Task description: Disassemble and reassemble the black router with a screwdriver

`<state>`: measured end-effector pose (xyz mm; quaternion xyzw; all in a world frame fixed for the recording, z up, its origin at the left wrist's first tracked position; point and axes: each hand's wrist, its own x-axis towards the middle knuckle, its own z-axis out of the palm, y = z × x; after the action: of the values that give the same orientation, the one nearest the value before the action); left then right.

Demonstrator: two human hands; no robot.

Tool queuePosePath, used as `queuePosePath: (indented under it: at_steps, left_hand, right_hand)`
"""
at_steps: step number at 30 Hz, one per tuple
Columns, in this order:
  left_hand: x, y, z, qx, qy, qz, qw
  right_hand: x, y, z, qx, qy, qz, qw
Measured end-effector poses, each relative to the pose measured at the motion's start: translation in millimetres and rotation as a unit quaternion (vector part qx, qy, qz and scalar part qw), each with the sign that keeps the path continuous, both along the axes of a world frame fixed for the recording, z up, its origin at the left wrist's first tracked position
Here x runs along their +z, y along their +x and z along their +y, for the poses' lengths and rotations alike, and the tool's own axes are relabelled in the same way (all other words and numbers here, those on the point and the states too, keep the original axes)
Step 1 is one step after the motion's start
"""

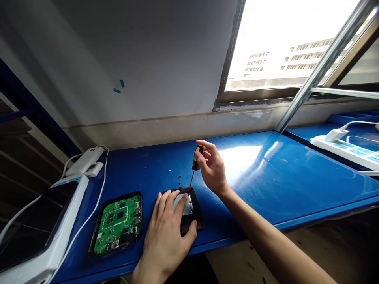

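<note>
My right hand [211, 167] grips a black and yellow screwdriver [196, 159], its shaft slanting down to the far edge of a black square casing [197, 211]. Spread across that casing, my left hand [168, 221] presses it down; nothing is gripped in its fingers. A silver metal plate [187, 206] shows between and beside the fingers. The screwdriver's tip meets the casing near the plate's upper edge; the exact contact spot is too small to make out. Left of my left hand lies a second black casing holding a green circuit board [120, 221].
Several small screws [179, 176] lie on the blue table [251, 189] beyond the casings. At the left are a white device with a dark screen [38, 225], a white adapter [85, 161] and a cable. A metal post [314, 75] and a white power strip [349, 150] stand at the right.
</note>
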<state>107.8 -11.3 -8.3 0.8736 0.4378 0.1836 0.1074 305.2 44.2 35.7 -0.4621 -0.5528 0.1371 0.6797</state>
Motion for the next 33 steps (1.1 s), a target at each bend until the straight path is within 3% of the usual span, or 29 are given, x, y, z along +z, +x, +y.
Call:
queuePosePath:
  at_steps: [33]
  left_hand:
    - [-1.2, 0.5, 2.9, -0.017, 0.024, -0.003, 1.000]
  right_hand:
    - [2.9, -3.6, -5.1, -0.003, 0.005, -0.018, 1.000]
